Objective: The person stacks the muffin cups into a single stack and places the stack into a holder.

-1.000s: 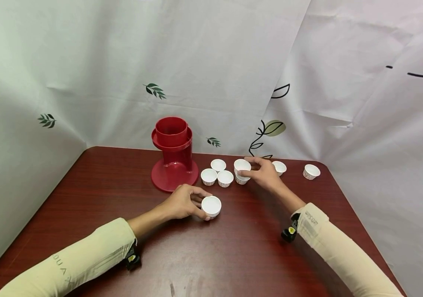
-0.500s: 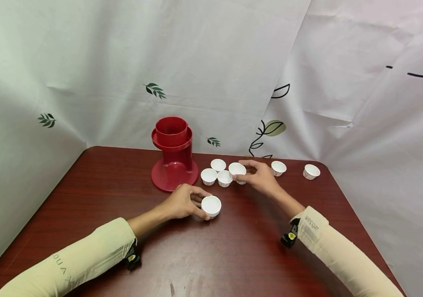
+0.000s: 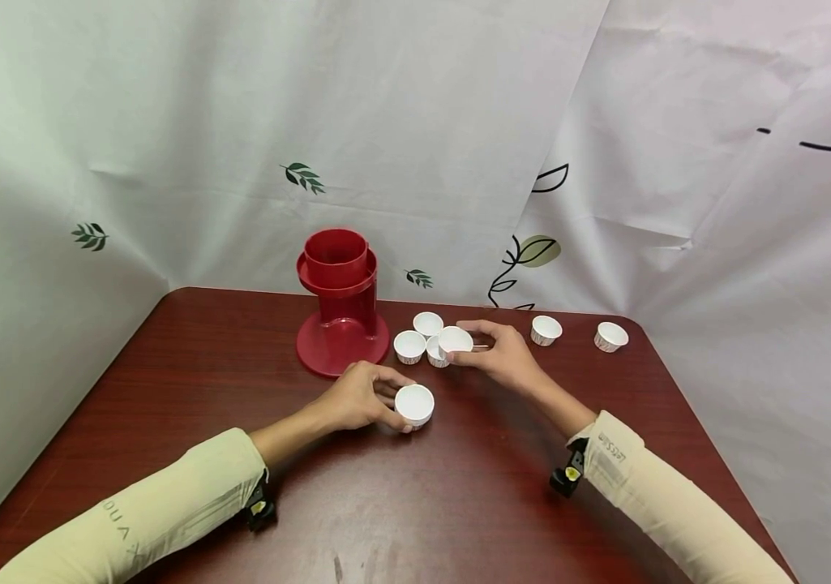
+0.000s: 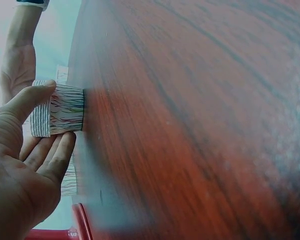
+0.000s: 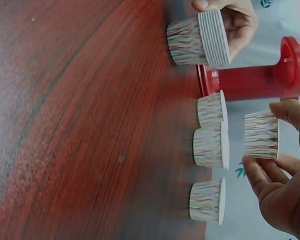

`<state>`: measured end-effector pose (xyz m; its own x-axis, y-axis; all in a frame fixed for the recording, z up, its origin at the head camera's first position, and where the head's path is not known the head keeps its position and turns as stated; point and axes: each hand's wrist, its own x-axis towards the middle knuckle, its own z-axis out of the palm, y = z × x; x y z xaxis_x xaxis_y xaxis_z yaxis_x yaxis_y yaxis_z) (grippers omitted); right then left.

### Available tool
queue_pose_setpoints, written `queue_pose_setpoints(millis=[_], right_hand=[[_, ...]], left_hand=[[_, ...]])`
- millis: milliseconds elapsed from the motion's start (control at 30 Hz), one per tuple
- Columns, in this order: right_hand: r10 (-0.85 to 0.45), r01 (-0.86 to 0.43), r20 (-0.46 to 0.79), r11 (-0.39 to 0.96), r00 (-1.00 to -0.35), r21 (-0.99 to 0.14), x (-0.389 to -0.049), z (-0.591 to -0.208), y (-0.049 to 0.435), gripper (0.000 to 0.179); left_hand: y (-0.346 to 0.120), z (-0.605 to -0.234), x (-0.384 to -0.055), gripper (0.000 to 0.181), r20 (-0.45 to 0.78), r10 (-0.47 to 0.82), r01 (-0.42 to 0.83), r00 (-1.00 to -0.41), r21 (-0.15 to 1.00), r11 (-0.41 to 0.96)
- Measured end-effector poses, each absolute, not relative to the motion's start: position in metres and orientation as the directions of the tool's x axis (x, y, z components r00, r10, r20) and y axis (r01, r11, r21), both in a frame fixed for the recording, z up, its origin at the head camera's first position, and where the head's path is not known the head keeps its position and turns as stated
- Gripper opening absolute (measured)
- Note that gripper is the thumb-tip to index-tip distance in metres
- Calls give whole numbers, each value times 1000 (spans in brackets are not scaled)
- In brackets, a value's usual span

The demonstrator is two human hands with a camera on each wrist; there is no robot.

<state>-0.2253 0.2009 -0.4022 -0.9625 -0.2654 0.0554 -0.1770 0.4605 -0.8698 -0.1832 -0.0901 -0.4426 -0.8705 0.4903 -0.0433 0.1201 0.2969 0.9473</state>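
My left hand [image 3: 360, 397] holds a short stack of nested white paper baking cups [image 3: 413, 404] at the table's middle; several rims show in the left wrist view, on the stack's patterned side [image 4: 66, 109]. Farther back, my right hand [image 3: 506, 355] pinches a baking cup [image 3: 455, 341] by its side. This cup is lifted off the table, as the right wrist view shows its base [image 5: 260, 135] above the standing cups. It partly covers one standing cup [image 3: 436, 354] in the head view. Two more cups stand beside that one, a left cup [image 3: 410, 347] and a back cup [image 3: 428, 324].
A red plastic stand [image 3: 342, 324] with a cylindrical top and round base is left of the cups. Two separate cups, a nearer one [image 3: 546, 330] and a farther one [image 3: 611, 337], stand along the table's back right. White printed cloth [image 3: 415, 146] hangs behind the brown table [image 3: 415, 511].
My right hand has carried its cup leftward and a little nearer, from over one standing cup to in front of the cluster. My left hand and its stack have stayed in place.
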Motion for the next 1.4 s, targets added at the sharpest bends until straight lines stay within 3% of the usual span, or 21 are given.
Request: queue_pose_setpoints(millis=[1400], right_hand=[[-477,-249,65,334,-876,-909,-176,-394,165,55]], left_hand=[[-90,-443,-186,55,-70,477,94,-876,945,313]])
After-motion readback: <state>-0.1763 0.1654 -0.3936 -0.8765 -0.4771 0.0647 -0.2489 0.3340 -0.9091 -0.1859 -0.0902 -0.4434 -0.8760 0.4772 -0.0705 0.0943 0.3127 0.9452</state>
